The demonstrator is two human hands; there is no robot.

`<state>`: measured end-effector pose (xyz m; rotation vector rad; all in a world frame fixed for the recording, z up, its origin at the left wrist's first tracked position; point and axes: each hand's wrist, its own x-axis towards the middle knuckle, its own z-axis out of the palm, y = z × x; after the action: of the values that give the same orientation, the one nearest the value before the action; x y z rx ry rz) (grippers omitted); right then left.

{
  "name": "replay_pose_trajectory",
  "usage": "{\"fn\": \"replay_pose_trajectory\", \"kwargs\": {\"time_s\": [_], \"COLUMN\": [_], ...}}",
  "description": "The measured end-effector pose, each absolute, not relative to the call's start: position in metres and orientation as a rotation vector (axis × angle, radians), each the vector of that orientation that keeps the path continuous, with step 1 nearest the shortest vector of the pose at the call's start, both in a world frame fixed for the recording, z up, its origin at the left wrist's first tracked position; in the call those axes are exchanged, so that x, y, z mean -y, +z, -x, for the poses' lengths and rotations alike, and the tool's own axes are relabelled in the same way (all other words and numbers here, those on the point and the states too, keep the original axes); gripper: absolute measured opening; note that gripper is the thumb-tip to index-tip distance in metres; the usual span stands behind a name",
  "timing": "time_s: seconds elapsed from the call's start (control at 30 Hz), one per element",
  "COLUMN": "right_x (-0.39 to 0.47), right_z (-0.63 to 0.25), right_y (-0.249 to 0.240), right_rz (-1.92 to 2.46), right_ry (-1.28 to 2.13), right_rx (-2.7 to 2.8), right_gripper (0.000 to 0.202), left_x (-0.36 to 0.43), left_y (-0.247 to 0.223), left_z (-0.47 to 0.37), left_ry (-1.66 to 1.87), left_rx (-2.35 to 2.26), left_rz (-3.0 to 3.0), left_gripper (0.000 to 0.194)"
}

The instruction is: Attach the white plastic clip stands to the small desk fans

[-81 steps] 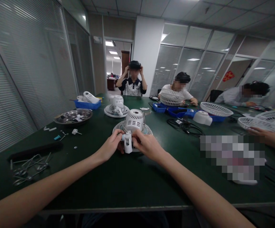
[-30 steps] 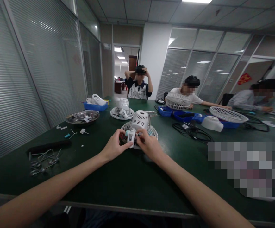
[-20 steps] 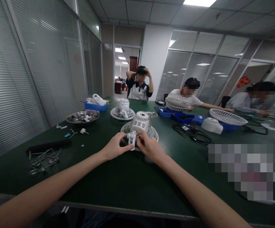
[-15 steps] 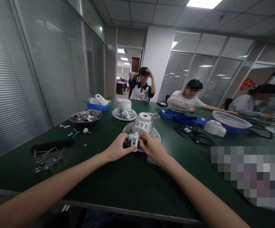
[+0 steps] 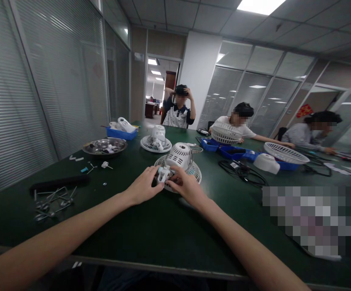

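A white fan head (image 5: 180, 155) with a slotted motor cover rests on its round grille (image 5: 196, 173) on the green table. On its near side is a small white bracket (image 5: 163, 174) with a light blue bit. My left hand (image 5: 143, 185) grips the bracket from the left, thumb at its lower end and fingers at the blue bit. From the right, my right hand (image 5: 187, 185) reaches to the same bracket, its fingers bent around the right side; its fingertips are partly hidden, and whether they grip anything is unclear.
Another fan head (image 5: 158, 135) stands behind. At left are a metal bowl (image 5: 117, 148), a blue tray (image 5: 122, 134), a black rod (image 5: 60, 184) and metal wire parts (image 5: 54, 204). Black cables (image 5: 243, 171), blue bins and grilles lie right. Three people sit beyond.
The view has shifted slightly. The white bracket is tilted further to the left in my hands, and my right hand's fingers have spread a little around it.
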<state>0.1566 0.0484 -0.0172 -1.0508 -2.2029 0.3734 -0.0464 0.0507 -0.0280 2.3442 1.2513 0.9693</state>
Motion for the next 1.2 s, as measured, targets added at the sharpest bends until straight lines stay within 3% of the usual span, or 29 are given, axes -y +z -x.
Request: {"fn": "replay_pose_trajectory", "kwargs": {"time_s": [0.1, 0.33, 0.8, 1.03, 1.2], "right_x": [-0.042, -0.021, -0.016, -0.016, -0.011], "right_z": [-0.148, -0.137, -0.134, -0.131, -0.134], "right_y": [-0.021, -0.026, -0.017, -0.017, -0.012], "right_rz": [0.928, 0.801, 0.858, 1.084, 1.149], "right_ry": [0.406, 0.567, 0.631, 0.335, 0.159], "right_rx": [2.260, 2.433, 2.376, 2.300, 2.419], "right_gripper": [0.063, 0.086, 0.079, 0.057, 0.057], "left_x": [-0.056, -0.065, -0.072, -0.065, -0.057], "left_y": [-0.031, -0.033, -0.026, -0.020, -0.010], "left_z": [0.044, 0.046, 0.045, 0.039, 0.046], "left_ry": [1.108, 1.053, 1.126, 1.089, 0.961], "left_rx": [-1.292, -1.431, -1.474, -1.563, -1.600], "left_rz": [-2.235, -2.150, -2.183, -2.242, -2.373], "left_gripper": [0.058, 0.046, 0.035, 0.029, 0.025]}}
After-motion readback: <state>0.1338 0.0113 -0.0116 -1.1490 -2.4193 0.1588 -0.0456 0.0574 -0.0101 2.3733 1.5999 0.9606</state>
